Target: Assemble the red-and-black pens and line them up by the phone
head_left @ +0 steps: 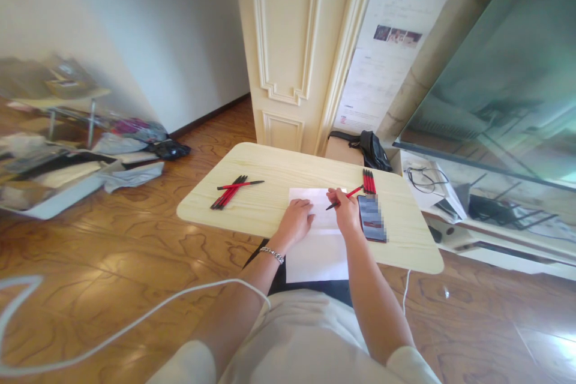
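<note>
A white sheet of paper (317,234) lies on a small pale wooden table (252,207) and hangs over its near edge. My left hand (297,219) rests on the sheet's left side with fingers curled loosely, a silver bracelet on the wrist. My right hand (344,210) grips a red and black pen (344,198) in a writing hold, tip on the paper. A bundle of red and black pens (231,192) lies at the table's left. A few more pens (369,181) lie at the back right, next to a dark phone (372,218).
A black bag (371,150) sits behind the table by a cream panelled door. A glass-fronted TV stand (486,210) with cables stands to the right. Clothes and boxes (126,156) lie on the wooden floor at left. A white cable (135,324) runs across my lap.
</note>
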Demonstrator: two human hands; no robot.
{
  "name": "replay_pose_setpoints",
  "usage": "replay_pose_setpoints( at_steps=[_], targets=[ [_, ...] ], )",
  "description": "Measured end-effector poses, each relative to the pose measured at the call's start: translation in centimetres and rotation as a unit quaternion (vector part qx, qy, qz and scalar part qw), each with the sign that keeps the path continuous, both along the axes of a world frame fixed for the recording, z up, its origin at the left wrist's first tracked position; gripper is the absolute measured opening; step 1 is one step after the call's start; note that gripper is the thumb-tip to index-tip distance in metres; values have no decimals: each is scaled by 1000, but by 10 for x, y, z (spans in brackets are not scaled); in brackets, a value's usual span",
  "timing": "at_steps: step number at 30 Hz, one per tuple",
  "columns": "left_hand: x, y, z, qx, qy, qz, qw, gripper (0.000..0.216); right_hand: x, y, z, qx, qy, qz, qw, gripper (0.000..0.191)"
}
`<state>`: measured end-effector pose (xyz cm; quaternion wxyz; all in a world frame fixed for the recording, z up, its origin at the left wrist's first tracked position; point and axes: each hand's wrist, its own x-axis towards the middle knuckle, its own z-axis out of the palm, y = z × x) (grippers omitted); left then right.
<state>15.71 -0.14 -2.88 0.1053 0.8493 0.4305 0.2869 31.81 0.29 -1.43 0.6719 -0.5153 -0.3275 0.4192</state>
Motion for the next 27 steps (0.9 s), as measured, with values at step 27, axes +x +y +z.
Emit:
replay_pose_setpoints(
  at_steps=[27],
  targets=[
    [0,-39,12,-103,-159,34,981,22,13,-23,38,-14,192,97,977,57]
  ],
)
